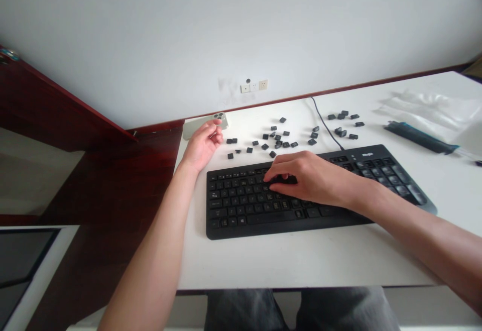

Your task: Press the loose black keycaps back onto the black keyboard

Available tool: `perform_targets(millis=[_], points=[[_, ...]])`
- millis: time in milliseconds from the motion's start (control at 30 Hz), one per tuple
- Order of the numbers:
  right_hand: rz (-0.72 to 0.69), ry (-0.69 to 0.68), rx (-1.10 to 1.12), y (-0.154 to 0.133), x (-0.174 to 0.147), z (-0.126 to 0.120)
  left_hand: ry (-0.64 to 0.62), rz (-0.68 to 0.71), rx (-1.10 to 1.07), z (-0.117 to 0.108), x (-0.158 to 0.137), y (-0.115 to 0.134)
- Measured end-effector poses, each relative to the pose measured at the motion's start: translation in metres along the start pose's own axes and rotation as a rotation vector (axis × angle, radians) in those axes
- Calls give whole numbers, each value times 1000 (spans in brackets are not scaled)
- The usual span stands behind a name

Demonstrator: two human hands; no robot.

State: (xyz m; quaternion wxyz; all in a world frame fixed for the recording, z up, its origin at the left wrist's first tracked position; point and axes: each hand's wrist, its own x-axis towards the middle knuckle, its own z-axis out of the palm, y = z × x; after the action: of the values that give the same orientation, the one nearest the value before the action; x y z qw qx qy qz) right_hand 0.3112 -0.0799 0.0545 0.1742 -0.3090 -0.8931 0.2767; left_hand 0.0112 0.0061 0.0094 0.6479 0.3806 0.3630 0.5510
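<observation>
Keyboard (276,206) lies beneath the right hand (307,176).

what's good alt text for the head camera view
A person's bare right hand bends over a wide black plastic keyboard on a white desk. Small, square black keycaps lie loose beyond the keyboard, and the bare left hand is loosely curled near a pale rectangular phone.

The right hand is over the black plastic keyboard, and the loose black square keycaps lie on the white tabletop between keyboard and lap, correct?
Not quite: the head view shows the loose black square keycaps on the white tabletop beyond the black plastic keyboard, toward the pale wall. The right hand is indeed over the keyboard.
</observation>
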Motion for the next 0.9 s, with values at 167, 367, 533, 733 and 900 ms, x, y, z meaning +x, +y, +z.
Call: perform_targets(millis=[167, 367, 533, 733, 900], points=[[9, 21, -25, -2, 1, -1, -6, -1, -16, 0, 0, 0], [-6, 87, -26, 2, 1, 1, -4, 6, 4, 0, -1, 0], [-46, 89, -27, 4, 2, 4, -11, 12, -12, -1, 0, -1], [-25, 129, -44, 5, 0, -8, -7, 13, -8, -2, 0, -2], [-61, 66, -34, 8, 0, -8, -5, 12, -7, -2, 0, -2]])
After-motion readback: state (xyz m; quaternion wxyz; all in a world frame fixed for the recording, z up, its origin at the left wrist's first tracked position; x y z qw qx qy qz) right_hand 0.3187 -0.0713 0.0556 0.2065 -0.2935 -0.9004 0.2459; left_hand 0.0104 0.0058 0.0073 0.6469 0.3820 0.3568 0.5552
